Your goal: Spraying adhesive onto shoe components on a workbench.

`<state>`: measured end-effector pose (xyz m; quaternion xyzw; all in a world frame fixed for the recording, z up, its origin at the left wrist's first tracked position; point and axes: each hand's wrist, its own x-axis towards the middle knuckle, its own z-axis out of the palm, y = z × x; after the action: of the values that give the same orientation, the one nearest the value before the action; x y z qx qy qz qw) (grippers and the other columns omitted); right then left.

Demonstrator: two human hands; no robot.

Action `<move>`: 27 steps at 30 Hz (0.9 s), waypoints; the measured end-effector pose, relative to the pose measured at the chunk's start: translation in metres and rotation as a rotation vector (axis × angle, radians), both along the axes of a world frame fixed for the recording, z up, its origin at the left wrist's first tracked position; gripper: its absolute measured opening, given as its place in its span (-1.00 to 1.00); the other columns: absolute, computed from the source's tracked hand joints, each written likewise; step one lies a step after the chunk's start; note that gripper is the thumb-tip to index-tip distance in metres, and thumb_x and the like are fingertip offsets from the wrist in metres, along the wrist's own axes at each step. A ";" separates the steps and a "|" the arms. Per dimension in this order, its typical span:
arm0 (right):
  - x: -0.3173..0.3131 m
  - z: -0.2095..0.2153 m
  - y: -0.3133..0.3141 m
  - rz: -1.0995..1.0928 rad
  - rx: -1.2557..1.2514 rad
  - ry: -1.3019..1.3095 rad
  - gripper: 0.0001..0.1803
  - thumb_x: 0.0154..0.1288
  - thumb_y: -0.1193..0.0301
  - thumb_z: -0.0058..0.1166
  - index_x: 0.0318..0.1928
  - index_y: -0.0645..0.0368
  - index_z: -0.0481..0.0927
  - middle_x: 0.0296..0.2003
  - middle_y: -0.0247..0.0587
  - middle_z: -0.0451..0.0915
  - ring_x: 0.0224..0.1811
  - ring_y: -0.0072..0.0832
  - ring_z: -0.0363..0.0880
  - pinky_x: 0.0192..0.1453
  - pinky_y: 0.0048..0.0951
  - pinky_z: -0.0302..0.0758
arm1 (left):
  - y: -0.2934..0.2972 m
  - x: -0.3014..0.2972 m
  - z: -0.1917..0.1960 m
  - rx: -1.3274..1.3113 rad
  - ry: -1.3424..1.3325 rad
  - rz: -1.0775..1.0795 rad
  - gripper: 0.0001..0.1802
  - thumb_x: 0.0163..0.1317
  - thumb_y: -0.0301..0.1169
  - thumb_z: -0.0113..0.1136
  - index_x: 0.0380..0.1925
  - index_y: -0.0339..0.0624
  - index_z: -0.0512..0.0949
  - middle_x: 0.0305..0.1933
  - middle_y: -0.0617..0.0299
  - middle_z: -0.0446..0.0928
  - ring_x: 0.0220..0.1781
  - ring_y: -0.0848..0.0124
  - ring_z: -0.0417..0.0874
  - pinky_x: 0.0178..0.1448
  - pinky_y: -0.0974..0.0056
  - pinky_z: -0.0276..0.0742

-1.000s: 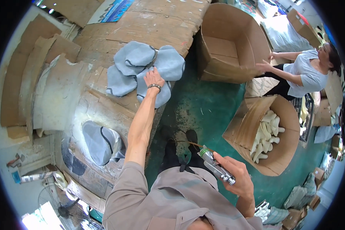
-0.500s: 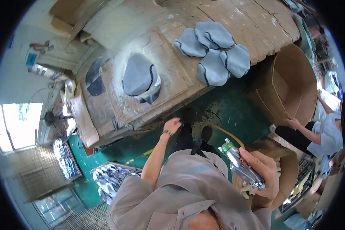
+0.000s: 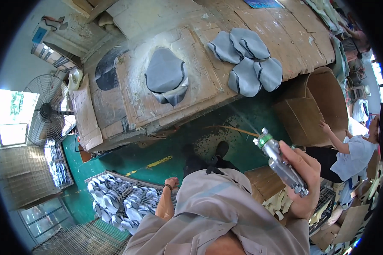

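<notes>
My right hand (image 3: 304, 170) grips a metal spray gun (image 3: 281, 161) with a green ring near its nozzle. A faint streak of mist leaves the nozzle toward the table. My left hand (image 3: 171, 183), with a dark band at the wrist, hangs low beside my body, over the near end of a rack; its fingers are too small and turned away to read. On the worktable's board lies a stack of grey cloth pieces (image 3: 165, 72) with black edging, ringed by whitish residue. Several similar grey pieces (image 3: 247, 61) lie overlapping farther right.
The cardboard-covered worktable (image 3: 200, 95) spans the far side. A large open carton (image 3: 304, 110) stands right of it, beside a person in a light shirt (image 3: 353, 151). At left are a floor fan (image 3: 46, 110) and a wire rack (image 3: 115, 204) bearing grey-white pieces. Another carton (image 3: 264, 182) holds pale pieces.
My left hand has dropped back from near the table edge to beside my body. The spray gun has shifted slightly right and farther away, and mist now shows. My view has turned somewhat.
</notes>
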<state>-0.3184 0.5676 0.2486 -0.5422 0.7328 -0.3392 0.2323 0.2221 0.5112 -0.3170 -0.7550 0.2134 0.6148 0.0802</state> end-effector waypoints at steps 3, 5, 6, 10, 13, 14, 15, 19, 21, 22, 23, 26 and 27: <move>0.033 0.010 -0.033 -0.091 -0.061 -0.009 -0.33 0.08 0.28 0.17 0.24 0.33 0.61 -0.37 -0.07 0.58 -0.40 -0.32 0.59 -0.25 -0.46 0.45 | -0.034 -0.007 -0.001 -0.042 0.042 0.054 -0.77 0.34 -0.38 0.25 -0.02 -0.05 0.69 -0.21 0.29 0.74 -0.28 0.38 0.76 -0.32 0.13 0.67; 0.056 0.017 -0.057 -0.119 -0.092 0.031 -0.39 0.02 0.61 0.24 0.20 0.31 0.64 -0.39 -0.10 0.57 -0.41 -0.36 0.56 -0.24 -0.49 0.43 | -0.063 -0.009 0.001 -0.153 0.096 -0.021 -0.73 0.34 -0.37 0.26 0.02 -0.08 0.69 -0.20 0.28 0.75 -0.27 0.41 0.76 -0.30 0.18 0.68; 0.067 0.021 -0.067 -0.150 -0.071 0.023 -0.39 0.02 0.61 0.25 0.20 0.31 0.64 -0.39 -0.10 0.57 -0.41 -0.36 0.56 -0.24 -0.47 0.44 | -0.076 -0.009 0.003 -0.204 0.057 -0.080 -0.68 0.33 -0.35 0.27 0.07 -0.11 0.68 -0.19 0.28 0.75 -0.26 0.44 0.76 -0.29 0.24 0.69; 0.111 0.037 -0.103 -0.115 -0.057 0.059 -0.38 0.00 0.61 0.25 0.20 0.29 0.66 -0.35 -0.09 0.61 -0.33 -0.33 0.58 -0.17 -0.45 0.46 | -0.120 0.004 0.001 -0.324 0.137 -0.059 -0.62 0.32 -0.33 0.31 0.12 -0.16 0.67 -0.17 0.28 0.75 -0.26 0.48 0.76 -0.27 0.30 0.69; 0.143 0.045 -0.121 -0.122 -0.042 0.181 -0.38 -0.01 0.58 0.25 0.19 0.29 0.66 -0.33 -0.08 0.63 -0.29 -0.30 0.59 -0.12 -0.41 0.47 | -0.135 0.021 -0.008 -0.292 0.113 -0.055 -0.62 0.31 -0.32 0.33 0.10 -0.16 0.68 -0.18 0.29 0.75 -0.25 0.49 0.76 -0.28 0.32 0.70; 0.151 0.047 -0.125 -0.126 -0.001 0.213 -0.38 -0.01 0.55 0.25 0.19 0.30 0.66 -0.32 -0.08 0.64 -0.28 -0.29 0.59 -0.11 -0.39 0.47 | -0.137 0.028 -0.011 -0.318 0.168 -0.038 -0.62 0.31 -0.32 0.33 0.10 -0.16 0.68 -0.18 0.29 0.75 -0.25 0.49 0.76 -0.28 0.32 0.70; 0.154 0.050 -0.130 -0.034 -0.002 0.332 -0.30 -0.01 0.44 0.09 0.25 0.33 0.61 -0.34 -0.02 0.63 -0.35 -0.22 0.66 -0.17 -0.41 0.55 | -0.137 0.034 -0.015 -0.287 0.146 -0.046 -0.63 0.31 -0.32 0.33 0.10 -0.15 0.68 -0.19 0.29 0.75 -0.26 0.49 0.76 -0.29 0.32 0.70; 0.184 0.054 -0.132 -0.070 -0.007 0.348 -0.28 -0.01 0.36 0.12 0.26 0.32 0.61 -0.33 -0.03 0.64 -0.34 -0.21 0.67 -0.19 -0.38 0.55 | -0.126 0.061 -0.028 -0.194 0.126 -0.046 -0.77 0.35 -0.38 0.27 -0.02 -0.04 0.70 -0.23 0.33 0.72 -0.27 0.46 0.73 -0.30 0.24 0.69; 0.192 0.062 -0.128 0.101 0.084 0.322 -0.25 0.00 0.24 0.14 0.26 0.31 0.61 -0.33 -0.05 0.64 -0.33 -0.20 0.67 -0.23 -0.34 0.53 | -0.119 0.074 -0.031 -0.138 0.089 -0.033 -0.79 0.35 -0.42 0.23 -0.05 -0.04 0.70 -0.25 0.30 0.71 -0.31 0.42 0.73 -0.33 0.21 0.68; 0.199 0.062 -0.126 0.101 0.110 0.338 -0.25 0.00 0.24 0.14 0.26 0.31 0.61 -0.33 -0.05 0.64 -0.33 -0.20 0.67 -0.23 -0.34 0.53 | -0.116 0.079 -0.032 -0.156 0.127 -0.026 -0.79 0.35 -0.42 0.23 -0.05 -0.04 0.70 -0.25 0.30 0.71 -0.31 0.42 0.73 -0.33 0.21 0.68; 0.206 0.062 -0.125 0.028 0.090 0.371 -0.23 -0.01 0.20 0.14 0.26 0.31 0.61 -0.32 -0.04 0.65 -0.33 -0.19 0.68 -0.23 -0.34 0.53 | -0.113 0.085 -0.033 -0.129 0.120 -0.020 -0.78 0.35 -0.42 0.21 -0.04 -0.05 0.70 -0.27 0.29 0.72 -0.34 0.44 0.72 -0.35 0.21 0.67; 0.226 0.063 -0.123 -0.120 0.041 0.348 -0.24 -0.04 0.28 0.14 0.25 0.32 0.60 -0.32 -0.03 0.65 -0.32 -0.14 0.68 -0.18 -0.35 0.54 | -0.110 0.097 -0.036 -0.093 0.105 -0.034 -0.76 0.37 -0.43 0.15 -0.02 -0.06 0.69 -0.30 0.29 0.72 -0.40 0.44 0.70 -0.39 0.21 0.65; 0.230 0.065 -0.125 -0.050 0.100 0.332 -0.25 -0.06 0.36 0.12 0.25 0.33 0.60 -0.32 -0.02 0.65 -0.32 -0.14 0.67 -0.17 -0.34 0.55 | -0.111 0.100 -0.036 -0.083 0.103 -0.033 -0.76 0.37 -0.42 0.16 -0.02 -0.06 0.69 -0.30 0.29 0.71 -0.39 0.44 0.70 -0.38 0.21 0.65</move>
<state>-0.0888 0.4430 0.3134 -0.5602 0.7903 -0.2138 0.1260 0.3218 0.4005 -0.3533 -0.7215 0.2551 0.6419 0.0477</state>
